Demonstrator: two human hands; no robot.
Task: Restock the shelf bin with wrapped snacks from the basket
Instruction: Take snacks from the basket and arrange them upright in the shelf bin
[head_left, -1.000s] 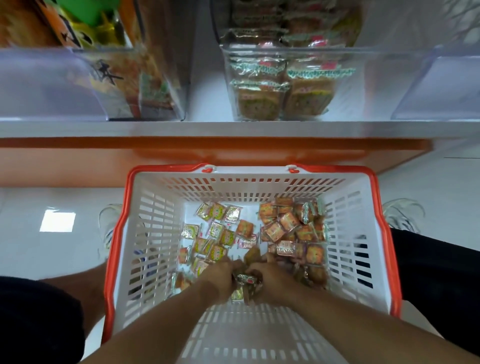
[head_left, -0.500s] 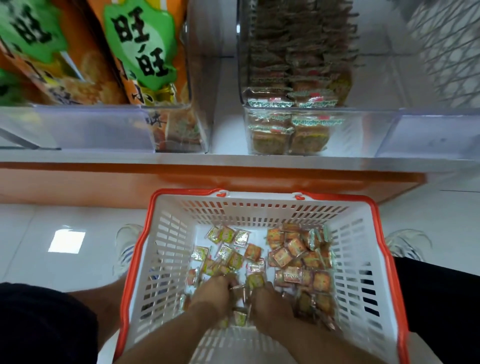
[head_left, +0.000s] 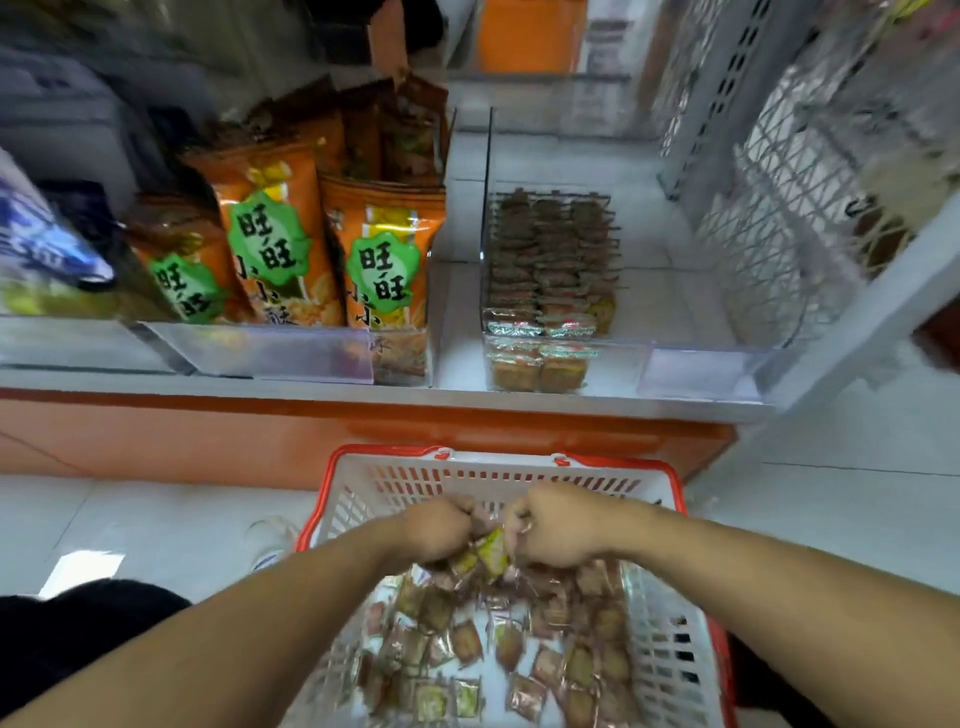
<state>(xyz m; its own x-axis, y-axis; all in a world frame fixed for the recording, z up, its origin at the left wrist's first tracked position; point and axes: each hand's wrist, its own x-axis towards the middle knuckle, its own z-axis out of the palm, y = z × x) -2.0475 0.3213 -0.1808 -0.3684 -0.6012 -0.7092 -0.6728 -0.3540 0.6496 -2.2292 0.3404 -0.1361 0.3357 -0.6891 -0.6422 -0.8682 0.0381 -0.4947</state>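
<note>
A white basket with an orange rim (head_left: 498, 457) stands on the floor below the shelf, with several small wrapped snacks (head_left: 519, 654) loose on its bottom. My left hand (head_left: 441, 527) and my right hand (head_left: 558, 527) are raised together above the basket's far part, both closed on a bunch of wrapped snacks (head_left: 491, 556) that shows between them. Up on the shelf, a clear bin (head_left: 623, 364) holds rows of the same wrapped snacks (head_left: 550, 260), packed in its left side; its right side is bare.
Left of that bin, another clear bin (head_left: 270, 353) holds tall orange snack bags (head_left: 384, 260). The shelf has a white front edge (head_left: 363, 395) over an orange base. A grey wire rack (head_left: 779, 218) rises at the right. White floor tiles surround the basket.
Both hands have lifted out of the basket's bottom with a handful of snacks and moved toward the shelf. The view has tilted up, showing more of the shelf.
</note>
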